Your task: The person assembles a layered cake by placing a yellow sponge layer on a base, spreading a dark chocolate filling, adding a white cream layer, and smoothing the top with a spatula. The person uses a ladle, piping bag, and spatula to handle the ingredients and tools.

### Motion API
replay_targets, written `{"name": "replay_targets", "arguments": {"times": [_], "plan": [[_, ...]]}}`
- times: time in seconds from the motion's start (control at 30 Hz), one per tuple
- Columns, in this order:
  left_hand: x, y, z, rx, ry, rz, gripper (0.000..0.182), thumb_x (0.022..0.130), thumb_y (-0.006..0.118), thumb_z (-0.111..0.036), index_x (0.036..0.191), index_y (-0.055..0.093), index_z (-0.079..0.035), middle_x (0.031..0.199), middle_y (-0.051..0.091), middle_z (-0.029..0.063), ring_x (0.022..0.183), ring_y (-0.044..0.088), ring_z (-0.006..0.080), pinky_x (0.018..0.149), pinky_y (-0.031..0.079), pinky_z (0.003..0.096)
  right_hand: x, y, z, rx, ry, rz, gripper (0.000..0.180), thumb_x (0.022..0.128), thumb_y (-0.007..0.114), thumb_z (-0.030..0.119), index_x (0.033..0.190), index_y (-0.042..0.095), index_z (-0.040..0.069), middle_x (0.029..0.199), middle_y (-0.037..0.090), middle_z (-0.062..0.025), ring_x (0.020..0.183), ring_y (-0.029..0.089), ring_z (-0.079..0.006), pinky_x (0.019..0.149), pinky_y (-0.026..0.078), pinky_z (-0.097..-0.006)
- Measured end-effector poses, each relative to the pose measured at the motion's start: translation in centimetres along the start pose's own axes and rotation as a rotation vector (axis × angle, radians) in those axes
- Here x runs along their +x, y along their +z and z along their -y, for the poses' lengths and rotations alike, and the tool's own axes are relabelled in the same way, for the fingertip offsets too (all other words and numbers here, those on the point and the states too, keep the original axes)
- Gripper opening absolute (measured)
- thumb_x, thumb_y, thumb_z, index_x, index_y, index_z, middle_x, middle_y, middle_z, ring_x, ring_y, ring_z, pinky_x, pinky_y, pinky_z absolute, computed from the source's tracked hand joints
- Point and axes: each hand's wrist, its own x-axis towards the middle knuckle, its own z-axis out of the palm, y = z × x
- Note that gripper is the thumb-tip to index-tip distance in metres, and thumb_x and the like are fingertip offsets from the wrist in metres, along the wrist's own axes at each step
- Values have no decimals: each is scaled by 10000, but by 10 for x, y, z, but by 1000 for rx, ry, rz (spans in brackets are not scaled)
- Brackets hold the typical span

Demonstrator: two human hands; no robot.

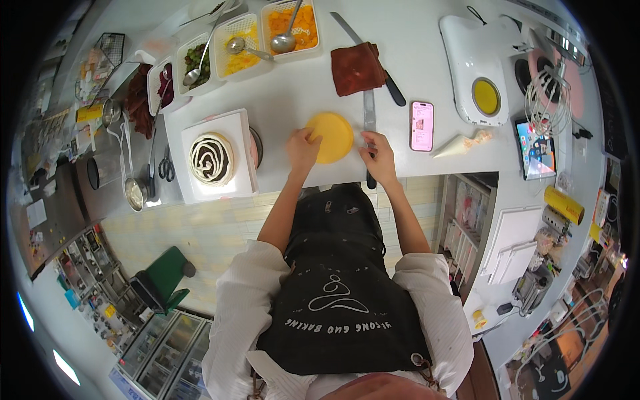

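A round yellow disc [330, 138], which looks like a sponge cake layer, lies on the white worktop. My left hand [303, 150] has its thumb and fingers on the disc's left edge. Just right of it, a long straight blade with a black handle [371, 181] points away from me, its far end under a folded brown cloth [354, 69]. My right hand [380, 157] is at this tool, fingers curled over where blade meets handle; whether they grip it cannot be told. To the left, a cake with white piped cream rings [211, 159] sits on a white board [243, 145].
White baskets of cut fruit [292, 25] with ladles stand at the back left. A second knife [395, 88] lies partly under the cloth. Rightward are a phone [422, 126], a filled piping bag [462, 142], a white kitchen scale [472, 70] and a tablet [536, 150]. Scissors [166, 166] lie at left.
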Motion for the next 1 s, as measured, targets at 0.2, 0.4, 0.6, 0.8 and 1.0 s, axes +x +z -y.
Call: {"name": "replay_targets", "arguments": {"times": [0.2,0.4,0.6,0.8,1.0], "plan": [[-49,-60,-60,-286,265,127,182,727,754,13,883,740,-82,949,639,82,809,641,228,697,521,303,13,-3,32,140,-83,172,597,785,742,26,1333,503,36,1299,530,-116,1204,528,-207,952,487,-337],[-82,-152,-50,-874,-59,178,276,830,735,-33,1099,674,-34,1036,646,37,953,642,157,794,540,299,-3,9,99,417,74,700,429,835,726,51,1237,589,-10,1186,636,-84,1114,593,-166,958,472,-322],[-73,-236,19,-1021,-250,160,373,881,690,-17,1239,587,-2,1127,649,52,992,625,161,834,530,300,-23,108,198,394,176,430,427,915,661,65,1312,517,2,1177,625,-45,1067,586,-113,930,460,-255],[-32,-293,101,-661,-1,71,452,820,739,-77,1237,601,28,1083,671,115,894,661,164,793,529,294,-22,211,237,357,253,218,336,904,685,89,1211,593,-12,1085,644,-36,996,604,-119,872,482,-260],[22,-319,143,-434,66,65,432,765,767,-127,1171,655,-28,936,712,117,771,692,198,707,550,305,-2,269,227,82,178,64,311,867,701,153,1145,645,25,930,677,-49,794,654,-126,690,519,-264]]}}
